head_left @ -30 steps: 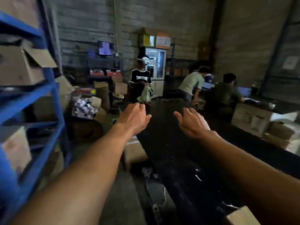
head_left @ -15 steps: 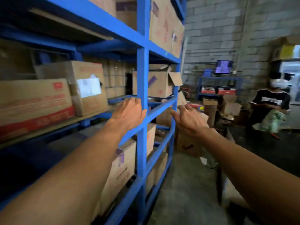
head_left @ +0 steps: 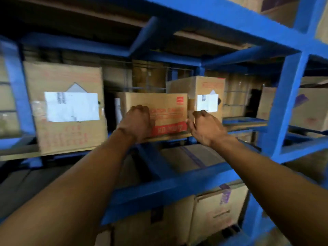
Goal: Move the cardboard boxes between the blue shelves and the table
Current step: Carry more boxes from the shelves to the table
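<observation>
A small cardboard box (head_left: 166, 107) with red print stands on the middle level of the blue shelves (head_left: 287, 103), straight ahead. My left hand (head_left: 137, 121) lies against the box's lower left front with its fingers curled on it. At the box's lower right corner my right hand (head_left: 204, 127) has its thumb on the edge and its fingers curled round the right side. The table is out of view.
A large box with a white label (head_left: 67, 107) stands to the left on the same level. A taller labelled box (head_left: 207, 86) sits just behind and right of the small one. More boxes (head_left: 218, 210) fill the level below, under a blue crossbeam (head_left: 159, 190).
The view swung from the dark table to the shelves. Both hands, held free in the air earlier, have reached in and closed on the small red-printed box.
</observation>
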`<state>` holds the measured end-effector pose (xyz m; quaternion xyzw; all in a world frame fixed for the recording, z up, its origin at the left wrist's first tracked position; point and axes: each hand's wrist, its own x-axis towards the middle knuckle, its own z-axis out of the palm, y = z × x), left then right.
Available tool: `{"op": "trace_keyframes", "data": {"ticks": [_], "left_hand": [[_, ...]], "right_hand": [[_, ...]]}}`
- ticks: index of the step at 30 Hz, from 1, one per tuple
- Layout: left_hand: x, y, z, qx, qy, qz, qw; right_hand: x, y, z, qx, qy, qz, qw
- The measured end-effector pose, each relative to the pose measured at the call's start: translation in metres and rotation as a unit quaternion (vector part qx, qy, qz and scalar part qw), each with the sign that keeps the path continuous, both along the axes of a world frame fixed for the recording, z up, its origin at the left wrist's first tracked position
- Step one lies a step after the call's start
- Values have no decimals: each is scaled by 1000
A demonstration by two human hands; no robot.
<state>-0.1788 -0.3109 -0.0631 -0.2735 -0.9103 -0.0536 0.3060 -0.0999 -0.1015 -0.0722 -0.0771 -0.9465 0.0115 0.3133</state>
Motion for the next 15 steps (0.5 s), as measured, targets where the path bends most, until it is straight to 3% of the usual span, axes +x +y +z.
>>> {"op": "trace_keyframes", "data": {"ticks": [6, 15], "left_hand": [[9, -63, 0, -44, 25, 158, 986], [-13, -163, 24, -10, 42, 268, 962]], "right_hand": [[-58, -52, 7, -14, -40, 119, 992], [-125, -149, 37, -27, 36, 242, 969]]}}
